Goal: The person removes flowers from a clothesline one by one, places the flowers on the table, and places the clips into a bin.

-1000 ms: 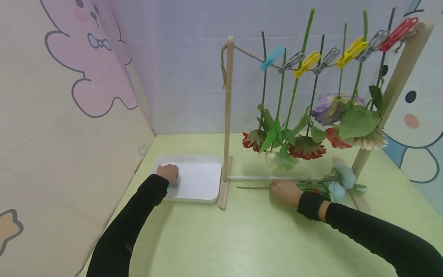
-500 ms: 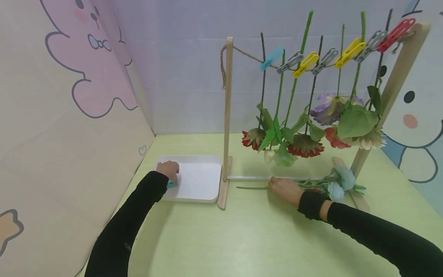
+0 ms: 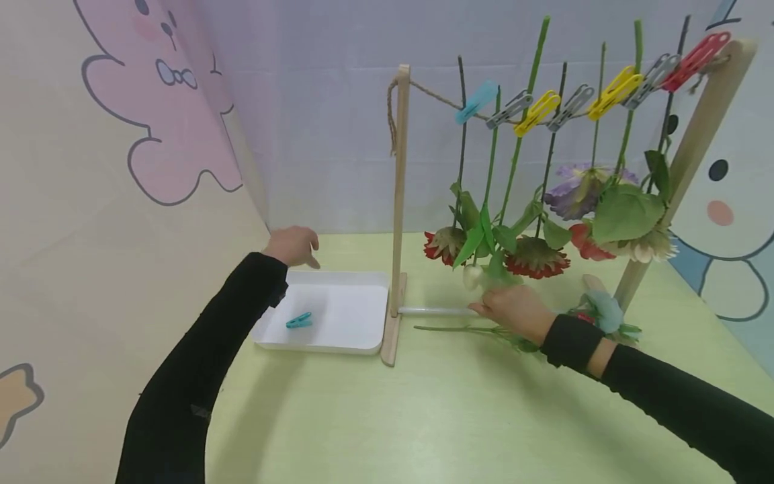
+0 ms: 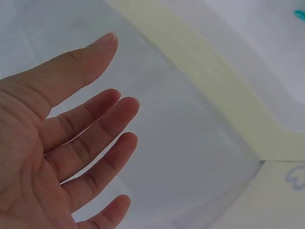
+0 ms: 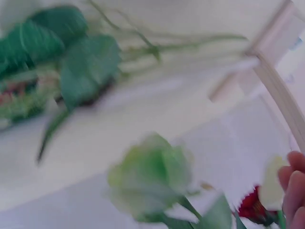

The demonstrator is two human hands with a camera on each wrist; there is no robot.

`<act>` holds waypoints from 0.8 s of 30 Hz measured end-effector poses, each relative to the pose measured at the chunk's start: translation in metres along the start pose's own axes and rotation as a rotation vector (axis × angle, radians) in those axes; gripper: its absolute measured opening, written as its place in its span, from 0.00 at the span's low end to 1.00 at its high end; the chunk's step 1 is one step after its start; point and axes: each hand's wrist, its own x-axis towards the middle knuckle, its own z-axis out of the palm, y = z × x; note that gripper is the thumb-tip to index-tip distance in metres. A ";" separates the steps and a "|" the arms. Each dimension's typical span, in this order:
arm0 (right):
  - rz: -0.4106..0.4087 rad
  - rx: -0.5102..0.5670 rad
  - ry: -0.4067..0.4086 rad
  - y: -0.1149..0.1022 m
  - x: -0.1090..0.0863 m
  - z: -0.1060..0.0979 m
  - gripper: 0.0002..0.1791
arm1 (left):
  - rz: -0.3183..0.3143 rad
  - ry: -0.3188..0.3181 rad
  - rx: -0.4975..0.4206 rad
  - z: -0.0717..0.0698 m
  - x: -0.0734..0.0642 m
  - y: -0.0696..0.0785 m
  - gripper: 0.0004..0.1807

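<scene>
My left hand (image 3: 294,245) is held over the back left edge of the white tray (image 3: 345,343); the left wrist view shows its fingers relaxed and spread, holding nothing. In the tray lies a teal clothespin (image 3: 299,320). My right hand (image 3: 517,309) is over the flowers lying by the rack's white rod (image 3: 432,311), just below a hanging pale green-white flower (image 5: 152,176). Its fingers (image 5: 295,188) are loosely bent, with nothing seen in them. A green stem (image 3: 444,328) from the lying flowers stretches left along the table; the hand and wrist hide part of the bunch, including pale blue blooms (image 3: 605,310).
A wooden rack (image 3: 400,195) carries a twine line (image 3: 435,93) where several clothespins clip flowers upside down. Among them are red blooms (image 3: 537,259) and a purple one (image 3: 583,191). Printed cloth walls (image 3: 181,269) close in the table's left and back.
My left hand has let go of the teal clothespin, leaving it in the tray, and moved back. My right hand has left the lying stem and risen slightly to the right.
</scene>
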 end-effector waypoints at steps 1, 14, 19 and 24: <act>-0.010 -0.019 0.063 0.003 0.005 -0.006 0.35 | 0.011 0.024 -0.004 -0.013 0.000 0.003 0.18; 0.175 0.019 0.374 0.053 0.067 -0.090 0.36 | 0.004 0.373 -0.278 -0.196 -0.025 0.073 0.22; 0.288 0.129 0.394 0.060 0.087 -0.104 0.37 | 0.054 0.562 -0.393 -0.233 -0.030 0.110 0.17; 0.370 0.185 0.375 0.061 0.103 -0.107 0.33 | 0.133 0.549 -0.406 -0.247 -0.025 0.149 0.13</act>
